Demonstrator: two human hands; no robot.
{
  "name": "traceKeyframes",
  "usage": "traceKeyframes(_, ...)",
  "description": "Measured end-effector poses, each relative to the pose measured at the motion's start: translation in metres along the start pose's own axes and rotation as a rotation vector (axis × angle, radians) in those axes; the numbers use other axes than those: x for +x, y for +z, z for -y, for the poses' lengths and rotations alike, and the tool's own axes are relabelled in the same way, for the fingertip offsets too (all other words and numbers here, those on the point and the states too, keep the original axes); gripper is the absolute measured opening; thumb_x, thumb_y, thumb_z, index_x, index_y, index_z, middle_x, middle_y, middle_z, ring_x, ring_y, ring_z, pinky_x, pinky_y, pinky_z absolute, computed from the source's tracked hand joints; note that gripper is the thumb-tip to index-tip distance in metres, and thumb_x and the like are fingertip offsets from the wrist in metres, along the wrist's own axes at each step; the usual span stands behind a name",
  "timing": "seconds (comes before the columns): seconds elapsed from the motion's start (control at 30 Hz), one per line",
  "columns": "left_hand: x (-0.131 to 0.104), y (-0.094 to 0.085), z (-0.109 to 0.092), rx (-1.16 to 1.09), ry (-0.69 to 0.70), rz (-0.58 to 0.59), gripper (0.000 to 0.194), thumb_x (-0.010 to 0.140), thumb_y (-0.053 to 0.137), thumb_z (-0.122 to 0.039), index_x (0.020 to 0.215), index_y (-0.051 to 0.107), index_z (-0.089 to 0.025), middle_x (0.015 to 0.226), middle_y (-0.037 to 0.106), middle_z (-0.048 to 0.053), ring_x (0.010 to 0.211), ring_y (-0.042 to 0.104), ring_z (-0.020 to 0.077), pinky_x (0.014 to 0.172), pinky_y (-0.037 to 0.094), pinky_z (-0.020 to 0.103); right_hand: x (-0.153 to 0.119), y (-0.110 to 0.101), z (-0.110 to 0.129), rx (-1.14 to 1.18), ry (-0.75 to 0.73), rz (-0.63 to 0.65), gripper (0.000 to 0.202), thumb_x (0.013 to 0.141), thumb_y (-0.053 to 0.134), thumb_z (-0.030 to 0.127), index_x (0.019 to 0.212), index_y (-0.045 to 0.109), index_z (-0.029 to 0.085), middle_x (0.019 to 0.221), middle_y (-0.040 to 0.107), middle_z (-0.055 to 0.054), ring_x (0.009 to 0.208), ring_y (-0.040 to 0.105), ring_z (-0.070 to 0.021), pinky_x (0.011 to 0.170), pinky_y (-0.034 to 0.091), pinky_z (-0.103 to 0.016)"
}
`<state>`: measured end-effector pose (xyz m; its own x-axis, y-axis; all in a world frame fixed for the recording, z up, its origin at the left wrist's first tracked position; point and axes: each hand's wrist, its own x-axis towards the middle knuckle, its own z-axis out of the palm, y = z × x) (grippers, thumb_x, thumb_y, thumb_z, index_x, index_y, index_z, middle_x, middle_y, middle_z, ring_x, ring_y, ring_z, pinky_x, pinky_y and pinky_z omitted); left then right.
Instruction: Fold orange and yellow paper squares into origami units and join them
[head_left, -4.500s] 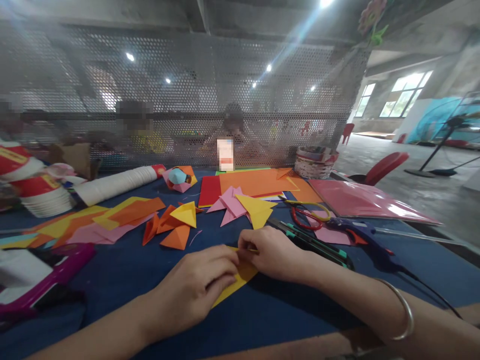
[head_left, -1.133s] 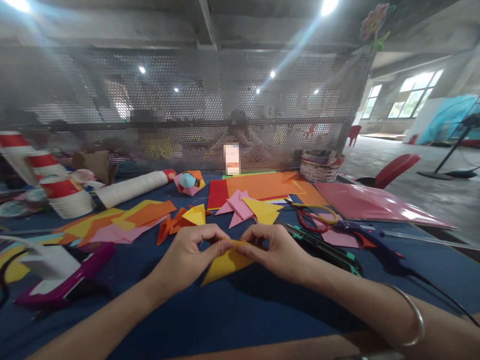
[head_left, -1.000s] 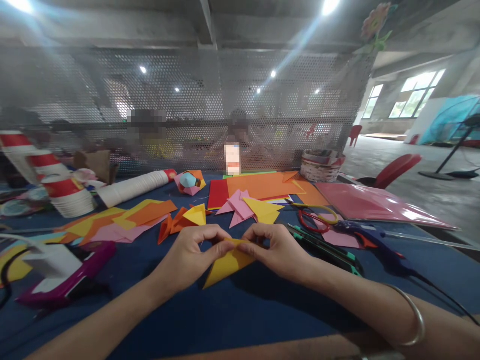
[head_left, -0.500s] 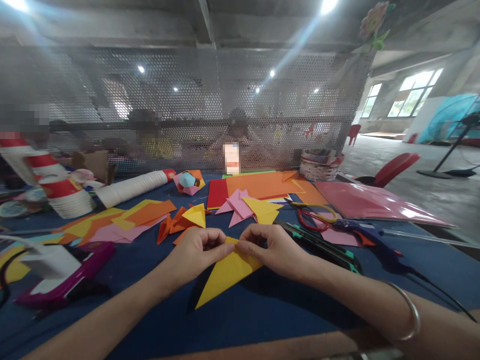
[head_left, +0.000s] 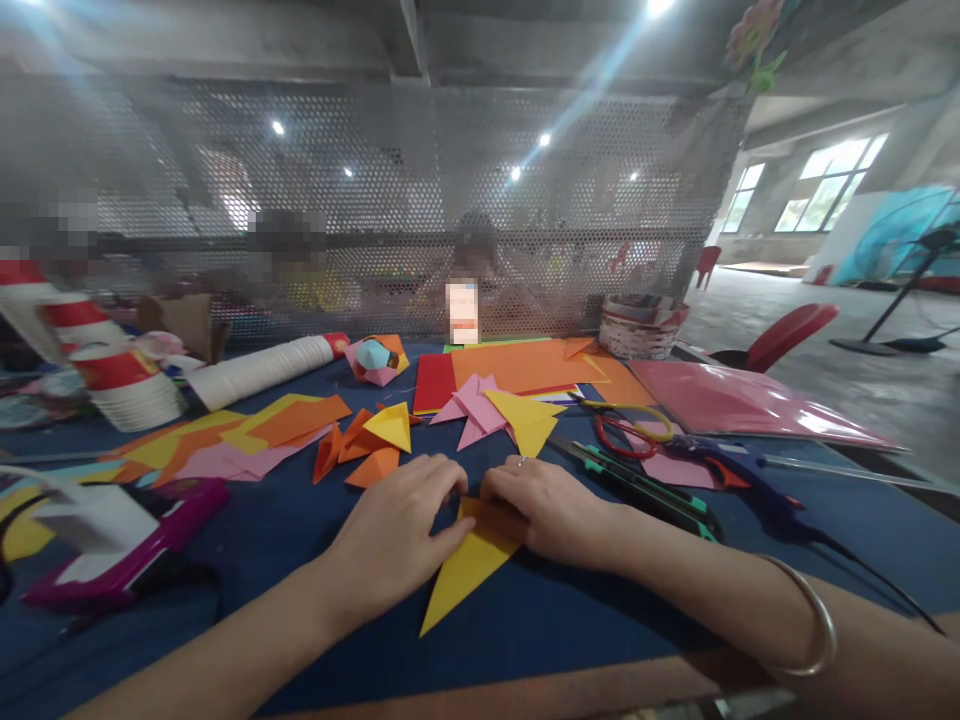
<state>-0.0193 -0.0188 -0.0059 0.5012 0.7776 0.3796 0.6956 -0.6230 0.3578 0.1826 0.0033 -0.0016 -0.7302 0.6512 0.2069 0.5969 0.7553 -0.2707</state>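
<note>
A yellow folded paper (head_left: 476, 560) lies between my hands on the dark blue tabletop (head_left: 360, 650), its long point toward the front edge. My left hand (head_left: 409, 520) holds its left side, the thumb on the paper and the fingers curled at its upper edge. On the other side my right hand (head_left: 547, 510), with a ring on one finger, has its fingers bent over the upper right part of the sheet. Just behind the hands are orange folded pieces (head_left: 364, 440), a pink folded piece (head_left: 476, 408) and another yellow folded piece (head_left: 529, 418).
Right of my hands lie a green and black cutter (head_left: 645, 490), scissors (head_left: 630, 425) and a blue glue gun (head_left: 750, 480). At left are a purple power strip (head_left: 172, 530) and paper cups (head_left: 127, 385). A woven basket (head_left: 643, 328) stands behind, before a mesh screen.
Both hands have lowered toward the table and turned more palm down. The yellow paper's point has shifted right and slightly nearer the front edge.
</note>
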Motion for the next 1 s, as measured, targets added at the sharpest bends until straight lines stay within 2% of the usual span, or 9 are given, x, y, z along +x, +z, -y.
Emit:
traceKeyframes(0.1, -0.004, -0.002, -0.002, -0.007, 0.186, 0.01, 0.009, 0.09, 0.047, -0.023, 0.092, 0.055, -0.019, 0.093, 0.057, 0.006, 0.089, 0.051, 0.0225, 0.079, 0.039, 0.035, 0.0, -0.001, 0.002, -0.051, -0.02, 0.019, 0.008, 0.092, 0.05, 0.018, 0.086, 0.056, 0.017, 0.08, 0.059, -0.004, 0.073, 0.051, -0.0164, 0.063, 0.034, -0.025)
traceKeyframes(0.17, -0.006, -0.003, -0.004, -0.057, 0.337, 0.104, 0.016, 0.093, 0.043, -0.019, 0.091, 0.059, -0.02, 0.095, 0.06, 0.005, 0.09, 0.053, 0.0199, 0.081, 0.041, 0.032, 0.0, -0.002, 0.003, -0.071, -0.026, 0.03, 0.009, 0.092, 0.049, 0.017, 0.085, 0.055, 0.017, 0.079, 0.058, -0.004, 0.072, 0.05, -0.0162, 0.062, 0.033, -0.025)
traceKeyframes(0.23, -0.006, -0.003, -0.006, -0.116, 0.427, 0.199, 0.02, 0.094, 0.042, -0.015, 0.093, 0.061, -0.02, 0.097, 0.062, 0.004, 0.089, 0.056, 0.0169, 0.08, 0.043, 0.027, 0.0, -0.003, 0.004, -0.079, -0.029, 0.038, 0.007, 0.091, 0.05, 0.015, 0.086, 0.055, 0.017, 0.079, 0.058, -0.004, 0.072, 0.05, -0.016, 0.062, 0.033, -0.024)
traceKeyframes(0.37, -0.003, -0.004, -0.006, -0.216, 0.409, 0.278, 0.017, 0.094, 0.046, -0.014, 0.095, 0.062, -0.019, 0.098, 0.062, 0.003, 0.092, 0.058, 0.0133, 0.081, 0.045, 0.021, 0.0, -0.003, 0.003, -0.078, -0.027, 0.045, 0.008, 0.089, 0.051, 0.013, 0.085, 0.056, 0.017, 0.078, 0.058, -0.003, 0.072, 0.05, -0.0158, 0.062, 0.033, -0.024)
traceKeyframes(0.53, -0.004, -0.009, -0.004, -0.25, 0.387, 0.339, 0.02, 0.093, 0.047, -0.012, 0.092, 0.065, -0.02, 0.104, 0.062, 0.004, 0.095, 0.059, 0.0139, 0.082, 0.046, 0.021, 0.001, -0.002, 0.002, -0.046, -0.004, 0.047, 0.007, 0.085, 0.056, 0.011, 0.087, 0.057, 0.018, 0.081, 0.059, -0.002, 0.077, 0.052, -0.0153, 0.066, 0.036, -0.024)
traceKeyframes(0.67, -0.009, -0.014, -0.001, -0.22, 0.377, 0.36, 0.025, 0.092, 0.046, -0.011, 0.102, 0.066, -0.022, 0.107, 0.063, 0.004, 0.097, 0.06, 0.0163, 0.084, 0.047, 0.024, -0.002, -0.007, 0.009, -0.034, 0.115, -0.027, 0.01, 0.084, 0.06, 0.014, 0.093, 0.057, 0.017, 0.101, 0.058, -0.007, 0.091, 0.052, -0.0186, 0.077, 0.037, -0.028)
traceKeyframes(0.73, -0.01, -0.015, 0.001, -0.198, 0.38, 0.37, 0.03, 0.09, 0.046, -0.009, 0.108, 0.065, -0.024, 0.109, 0.063, 0.005, 0.099, 0.06, 0.0172, 0.084, 0.047, 0.026, -0.005, -0.012, 0.016, -0.015, 0.19, -0.042, 0.014, 0.083, 0.06, 0.016, 0.096, 0.057, 0.017, 0.099, 0.06, -0.008, 0.089, 0.053, -0.0195, 0.074, 0.038, -0.028)
traceKeyframes(0.87, -0.011, -0.017, 0.003, -0.169, 0.4, 0.397, 0.036, 0.089, 0.045, -0.006, 0.113, 0.063, -0.026, 0.108, 0.062, 0.005, 0.097, 0.059, 0.0166, 0.083, 0.047, 0.026, -0.012, -0.02, 0.025, 0.09, 0.237, 0.094, 0.005, 0.08, 0.061, 0.018, 0.084, 0.063, 0.019, 0.072, 0.064, 0.0, 0.064, 0.057, -0.0131, 0.056, 0.035, -0.022)
traceKeyframes(1.0, -0.011, -0.018, 0.004, -0.149, 0.426, 0.398, 0.034, 0.089, 0.045, -0.007, 0.111, 0.064, -0.025, 0.108, 0.061, 0.006, 0.096, 0.06, 0.0175, 0.081, 0.047, 0.027, -0.012, -0.026, 0.026, 0.147, 0.271, 0.194, 0.01, 0.079, 0.065, 0.029, 0.079, 0.067, 0.019, 0.071, 0.066, 0.001, 0.062, 0.058, -0.0118, 0.052, 0.033, -0.019)
